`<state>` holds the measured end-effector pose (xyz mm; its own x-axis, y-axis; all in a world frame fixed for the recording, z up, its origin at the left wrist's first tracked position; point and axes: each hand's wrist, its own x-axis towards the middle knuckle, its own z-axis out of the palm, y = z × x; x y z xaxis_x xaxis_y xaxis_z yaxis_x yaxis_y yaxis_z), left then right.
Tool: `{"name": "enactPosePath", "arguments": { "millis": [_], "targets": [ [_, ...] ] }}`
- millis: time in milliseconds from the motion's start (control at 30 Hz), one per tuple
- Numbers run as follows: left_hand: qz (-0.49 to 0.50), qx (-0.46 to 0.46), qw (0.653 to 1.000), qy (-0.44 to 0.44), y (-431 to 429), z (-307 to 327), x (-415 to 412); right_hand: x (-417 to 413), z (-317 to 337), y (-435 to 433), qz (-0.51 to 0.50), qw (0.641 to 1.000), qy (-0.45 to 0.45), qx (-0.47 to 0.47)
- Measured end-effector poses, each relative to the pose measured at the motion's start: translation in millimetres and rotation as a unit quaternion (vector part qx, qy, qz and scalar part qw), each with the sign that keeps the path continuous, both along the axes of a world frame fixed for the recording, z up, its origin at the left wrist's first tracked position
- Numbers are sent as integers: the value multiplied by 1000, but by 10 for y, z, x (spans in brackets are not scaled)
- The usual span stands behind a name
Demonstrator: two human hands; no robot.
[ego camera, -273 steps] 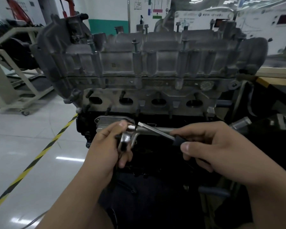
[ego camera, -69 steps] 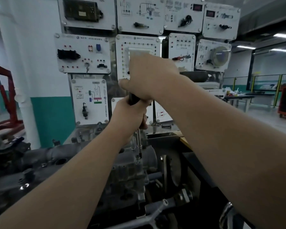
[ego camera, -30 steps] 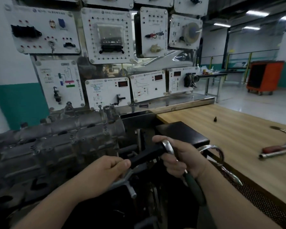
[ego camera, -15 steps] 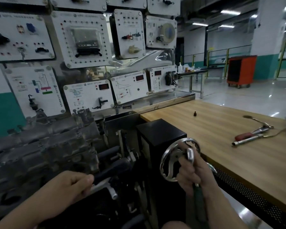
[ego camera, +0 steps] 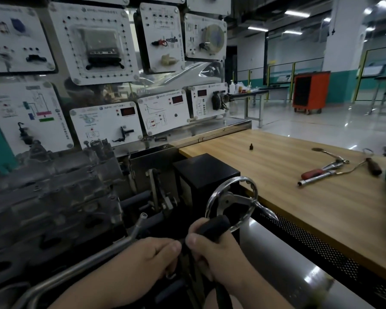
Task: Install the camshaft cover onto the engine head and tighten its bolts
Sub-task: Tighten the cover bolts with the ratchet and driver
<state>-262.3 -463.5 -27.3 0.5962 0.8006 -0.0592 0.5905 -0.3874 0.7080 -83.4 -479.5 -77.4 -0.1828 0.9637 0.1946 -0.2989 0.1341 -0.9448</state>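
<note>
A wooden workbench (ego camera: 303, 210) is occupying the frame's right; the engine head (ego camera: 54, 197) is sitting centre left. At lower centre your right hand (ego camera: 218, 253) is wrapping its fingers round a black handle (ego camera: 212, 226); your left hand (ego camera: 147, 257) is curling its fingers, contents indeterminable.

My view is dim around the engine (ego camera: 54, 197), which sits in shadow, while ceiling lights (ego camera: 257, 28) brighten the far end and glare off the floor (ego camera: 334, 128). The wall panels (ego camera: 98, 41) bow at the edges, and the lower corners look soft, perhaps motion blur.
</note>
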Motion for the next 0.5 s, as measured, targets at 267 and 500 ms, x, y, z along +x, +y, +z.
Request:
{"name": "enactPosePath", "arguments": {
  "millis": [267,500],
  "targets": [
    [6,15,1000,-20,-18,-69,85,217,151,21,-183,983,-29,-17],
    [174,29,984,-17,196,-547,-265,1654,511,417,-467,825,-309,-76]
  ]
}}
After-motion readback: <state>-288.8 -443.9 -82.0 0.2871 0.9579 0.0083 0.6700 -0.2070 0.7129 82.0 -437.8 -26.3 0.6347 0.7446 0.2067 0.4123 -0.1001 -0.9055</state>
